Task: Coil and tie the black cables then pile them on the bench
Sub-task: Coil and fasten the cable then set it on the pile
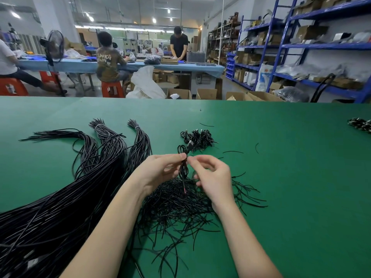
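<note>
Both hands pinching one coiled cable [183, 167] above the bench [281, 157].
Left hand [160, 171] and right hand [212, 175] are gripping its middle; loops are sticking out far and near of the fingers.

Green-covered bench [281, 177] carries: long black cable bundles [84, 177] at left, loose heap of short black ties [180, 205] at centre, small pile of coiled cables [197, 138] beyond it, another dark bundle [361, 125] at far right edge, stray tie pieces [232, 151] scattered.
</note>
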Available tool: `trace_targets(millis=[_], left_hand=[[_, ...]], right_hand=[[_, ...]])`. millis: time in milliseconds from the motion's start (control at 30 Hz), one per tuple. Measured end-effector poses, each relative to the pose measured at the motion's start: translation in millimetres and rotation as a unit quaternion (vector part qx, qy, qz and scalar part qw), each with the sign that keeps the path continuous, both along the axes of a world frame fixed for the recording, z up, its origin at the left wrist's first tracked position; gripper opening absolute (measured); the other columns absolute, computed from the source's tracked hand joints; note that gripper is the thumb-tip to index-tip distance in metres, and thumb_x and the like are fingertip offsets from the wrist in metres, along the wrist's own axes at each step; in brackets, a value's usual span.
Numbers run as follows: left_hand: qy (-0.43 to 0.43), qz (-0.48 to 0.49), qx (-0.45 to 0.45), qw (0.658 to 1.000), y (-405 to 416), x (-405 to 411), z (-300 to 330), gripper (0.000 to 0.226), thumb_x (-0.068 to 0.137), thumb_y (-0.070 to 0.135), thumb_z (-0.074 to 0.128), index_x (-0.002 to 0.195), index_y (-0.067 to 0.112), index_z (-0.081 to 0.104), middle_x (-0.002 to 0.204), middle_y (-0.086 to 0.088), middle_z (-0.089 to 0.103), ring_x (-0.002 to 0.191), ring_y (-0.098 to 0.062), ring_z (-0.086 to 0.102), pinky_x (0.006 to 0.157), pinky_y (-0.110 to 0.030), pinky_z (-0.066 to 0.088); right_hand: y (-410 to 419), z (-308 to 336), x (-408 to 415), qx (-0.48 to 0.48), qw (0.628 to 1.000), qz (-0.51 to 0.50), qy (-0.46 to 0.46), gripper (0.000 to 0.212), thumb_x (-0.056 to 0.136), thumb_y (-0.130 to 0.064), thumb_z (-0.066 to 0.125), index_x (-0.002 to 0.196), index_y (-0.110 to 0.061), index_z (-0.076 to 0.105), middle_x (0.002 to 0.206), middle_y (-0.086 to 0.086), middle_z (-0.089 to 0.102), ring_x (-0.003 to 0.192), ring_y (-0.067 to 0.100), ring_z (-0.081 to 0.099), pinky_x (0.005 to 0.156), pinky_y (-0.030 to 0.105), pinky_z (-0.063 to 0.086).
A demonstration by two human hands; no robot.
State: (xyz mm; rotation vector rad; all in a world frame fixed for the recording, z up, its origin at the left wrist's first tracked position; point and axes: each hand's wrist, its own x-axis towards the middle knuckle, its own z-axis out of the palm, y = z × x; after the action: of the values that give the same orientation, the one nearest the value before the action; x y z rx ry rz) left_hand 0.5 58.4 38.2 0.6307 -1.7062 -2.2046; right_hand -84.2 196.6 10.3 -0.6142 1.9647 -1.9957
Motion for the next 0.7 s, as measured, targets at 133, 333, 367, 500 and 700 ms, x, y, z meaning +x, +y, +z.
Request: trace_targets(millis=[133,333,367,500,700], left_hand=[[-0.013,-0.01,0.053,0.998,2.3,-1.2,-0.2,0.038,0.066,0.023,0.083,0.099,0.004,0.079,0.091,-0.005,0.071,0.062,-0.006,0.062,0.055,-0.016,0.052],[-0.015,-0.036,-0.046,0.998,-2.0,3.4,-1.3,0.035,0.067,0.026,0.085,0.096,0.007,0.081,0.086,-0.009,0.065,0.065,-0.01,0.056,0.068,-0.02,0.054],[-0.017,-0.032,-0.088,0.995,-2.5,4.1,-1.8,0.03,0.07,0.026,0.084,0.093,0.007,0.082,0.08,-0.009,0.065,0.064,-0.012,0.053,0.073,-0.023,0.052],[-0.026,-0.048,-0.245,0.968,-2.3,6.0,-2.1,0.015,0.083,0.027,0.08,0.088,0.013,0.082,0.067,-0.009,0.058,0.068,-0.018,0.044,0.074,-0.03,0.037],[-0.009,-0.05,-0.127,0.991,0.7,2.3,1.6,0.021,0.084,0.022,0.079,0.097,0.005,0.08,0.061,0.002,0.061,0.057,-0.009,0.049,0.064,-0.017,0.049]], right_hand=[[4.4,-9.5,-3.5,0.01,0.94,-0.067,0.333,0.003,0.089,-0.032,0.078,0.089,-0.029,0.079,0.09,-0.021,0.071,0.063,0.009,0.059,0.06,0.017,0.048],[4.0,-8.4,-5.7,0.045,0.973,-0.002,0.228,0.015,0.092,-0.029,0.075,0.078,-0.025,0.074,0.06,-0.004,0.063,0.047,0.008,0.045,0.052,0.017,0.037],[4.0,-8.3,-7.1,0.06,0.985,0.019,0.16,0.016,0.092,-0.031,0.075,0.078,-0.025,0.076,0.054,-0.004,0.062,0.046,0.007,0.046,0.052,0.02,0.039],[8.3,-2.6,-10.5,0.062,0.987,0.106,-0.107,0.017,0.094,-0.022,0.072,0.081,-0.012,0.076,0.057,-0.006,0.06,0.049,0.006,0.047,0.044,0.016,0.038],[14.6,5.7,-8.5,-0.054,0.931,0.209,-0.295,0.014,0.089,-0.021,0.075,0.08,-0.011,0.077,0.072,-0.002,0.065,0.048,0.002,0.05,0.038,0.011,0.037]])
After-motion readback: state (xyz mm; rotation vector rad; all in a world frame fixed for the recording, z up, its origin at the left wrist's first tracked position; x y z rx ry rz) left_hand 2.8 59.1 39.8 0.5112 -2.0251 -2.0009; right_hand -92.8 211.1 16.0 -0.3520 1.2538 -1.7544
